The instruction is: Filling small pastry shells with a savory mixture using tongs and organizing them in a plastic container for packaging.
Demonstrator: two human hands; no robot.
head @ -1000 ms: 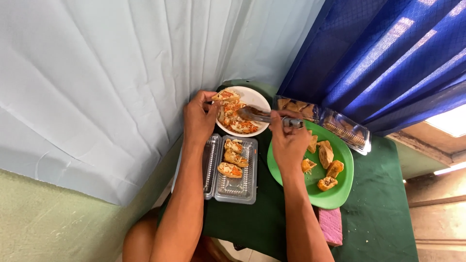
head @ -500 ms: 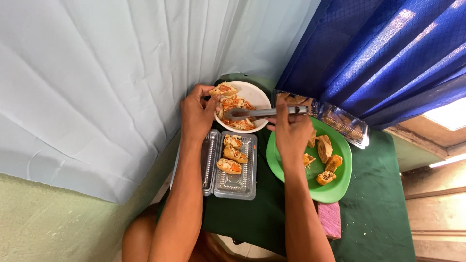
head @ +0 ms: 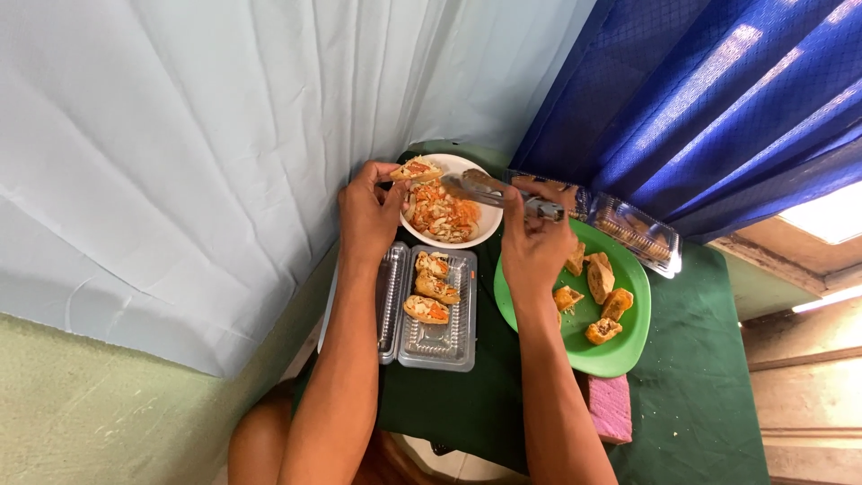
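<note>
Raised slightly, left hand (head: 370, 214) pinches stuffed pastry (head: 416, 170) above filling bowl (head: 480, 231); right hand (head: 532, 244) grips tongs (head: 503, 191), green plate (head: 620, 355) beneath.

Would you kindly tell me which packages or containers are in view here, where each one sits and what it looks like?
Open clear plastic box: on the green cloth below the white bowl, rectangular, hinged lid folded left, three filled pastries inside.
Second clear plastic box: at the back by the blue curtain, beyond the green plate, long and rectangular, pastries inside; whether shut, cannot tell.
No labels, signs or screens show.
</note>
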